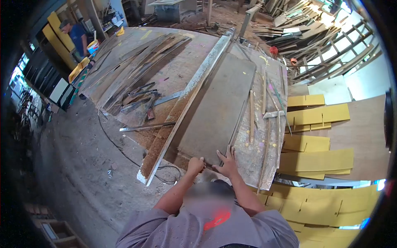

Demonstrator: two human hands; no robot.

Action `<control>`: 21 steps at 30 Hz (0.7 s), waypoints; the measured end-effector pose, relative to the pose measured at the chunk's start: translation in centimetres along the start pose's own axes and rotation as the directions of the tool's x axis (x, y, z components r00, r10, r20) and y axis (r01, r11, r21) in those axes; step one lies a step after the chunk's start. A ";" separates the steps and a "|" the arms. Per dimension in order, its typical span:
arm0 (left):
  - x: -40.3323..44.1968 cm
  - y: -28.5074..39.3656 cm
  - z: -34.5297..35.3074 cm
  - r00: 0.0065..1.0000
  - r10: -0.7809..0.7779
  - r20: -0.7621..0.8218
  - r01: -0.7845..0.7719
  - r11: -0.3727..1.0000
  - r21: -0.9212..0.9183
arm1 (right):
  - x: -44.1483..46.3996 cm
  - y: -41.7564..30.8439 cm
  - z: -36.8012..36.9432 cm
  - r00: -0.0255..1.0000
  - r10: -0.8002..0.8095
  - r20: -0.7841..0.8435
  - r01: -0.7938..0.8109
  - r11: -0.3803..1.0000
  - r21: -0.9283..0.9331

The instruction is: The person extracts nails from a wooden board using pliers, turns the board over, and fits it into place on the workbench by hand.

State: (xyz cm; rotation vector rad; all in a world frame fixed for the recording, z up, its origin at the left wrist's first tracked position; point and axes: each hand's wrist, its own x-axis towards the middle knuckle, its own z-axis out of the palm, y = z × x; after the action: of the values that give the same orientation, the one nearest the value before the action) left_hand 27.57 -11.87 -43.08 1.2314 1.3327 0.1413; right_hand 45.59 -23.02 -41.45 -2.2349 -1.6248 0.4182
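Note:
A flat grey-brown wooden panel [215, 107] lies lengthwise on the worktable [182, 66], pointing away from me. My left hand [196, 165] is closed at the near edge of the panel, its thumb on top and its other fingers mostly hidden. Fingers spread, my right hand [227, 163] rests on the near right corner. Left of the panel, a long straight wooden beam [188, 113] with whitish, worn patches runs at a slant. Brown sawdust [163, 140] is heaped along that beam.
Thin wood strips [132, 70] and a pile of short offcuts [140, 97] cover the table's left part. Narrow sticks [252, 115] lie to the right. Yellow boards [318, 115] stand beyond the right edge. A cable [120, 146] trails on the floor. Another person [77, 37] is far left.

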 end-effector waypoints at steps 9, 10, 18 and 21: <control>8.6 3.7 2.9 0.997 -0.081 0.007 0.081 0.979 -0.188 | 5.5 3.9 -0.7 0.986 0.024 -0.164 -0.006 0.994 0.111; 8.8 5.3 3.3 0.994 -0.105 -0.017 0.100 0.974 -0.204 | 6.3 4.4 -0.9 0.984 0.042 -0.170 -0.020 0.992 0.128; 15.3 13.0 5.9 0.980 -0.190 -0.061 0.169 0.954 -0.246 | 14.1 8.4 -3.2 0.972 0.105 -0.211 -0.075 0.986 0.147; 18.4 14.4 7.4 0.979 -0.176 -0.107 0.145 0.958 -0.249 | 16.6 10.0 -3.9 0.973 0.118 -0.200 -0.086 0.983 0.165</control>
State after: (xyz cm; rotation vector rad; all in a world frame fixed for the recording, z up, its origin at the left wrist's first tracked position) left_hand 47.13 2.61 -46.24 0.9179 1.4742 0.2620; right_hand 60.81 -10.43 -42.97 -2.1707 -1.3290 0.3121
